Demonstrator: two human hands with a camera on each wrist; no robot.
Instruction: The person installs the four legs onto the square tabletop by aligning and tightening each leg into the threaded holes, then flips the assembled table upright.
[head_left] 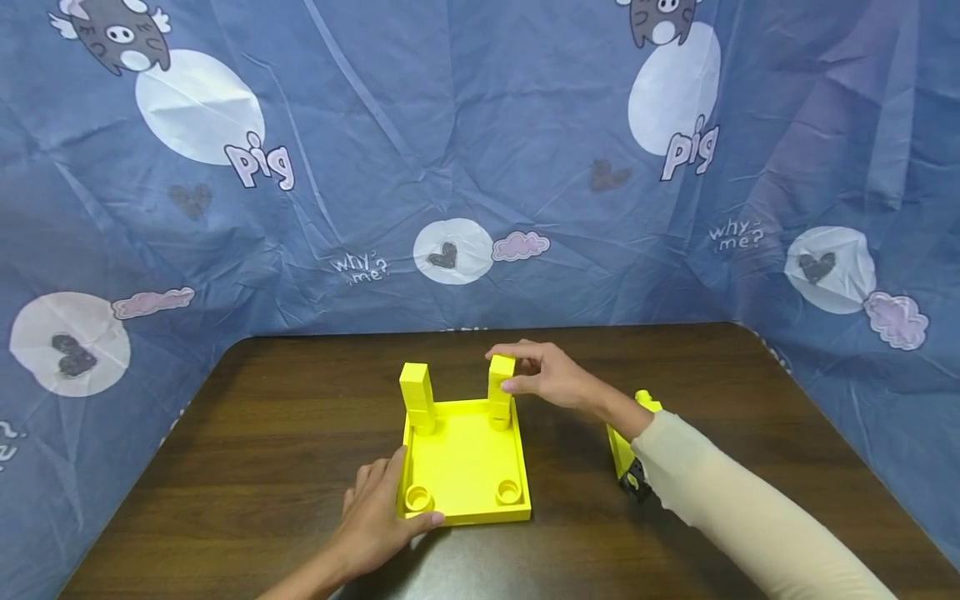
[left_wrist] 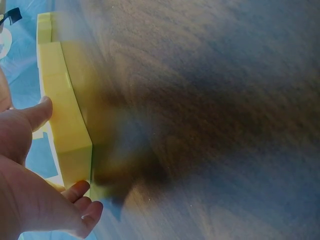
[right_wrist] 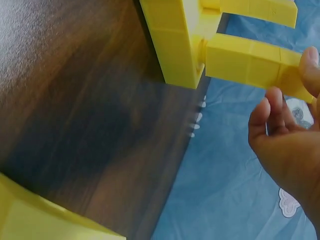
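Note:
A square, shallow yellow tray (head_left: 465, 467) with a raised rim lies on the table. Two yellow square posts stand at its far corners: the left post (head_left: 417, 392) and the right post (head_left: 498, 385). Round cups sit in the near corners, a left cup (head_left: 418, 498) and a right cup (head_left: 508, 492). My left hand (head_left: 372, 521) grips the near left corner, its thumb on the front wall (left_wrist: 65, 100) and its fingers along the side. With thumb and fingers, my right hand (head_left: 558, 377) pinches the upper end of the right post (right_wrist: 245, 60).
To the right, partly behind the right forearm, lies another yellow piece (head_left: 622, 454) with a black part (head_left: 636, 482). The dark wooden table (head_left: 300, 417) meets a blue printed cloth (head_left: 450, 167) at its back and sides.

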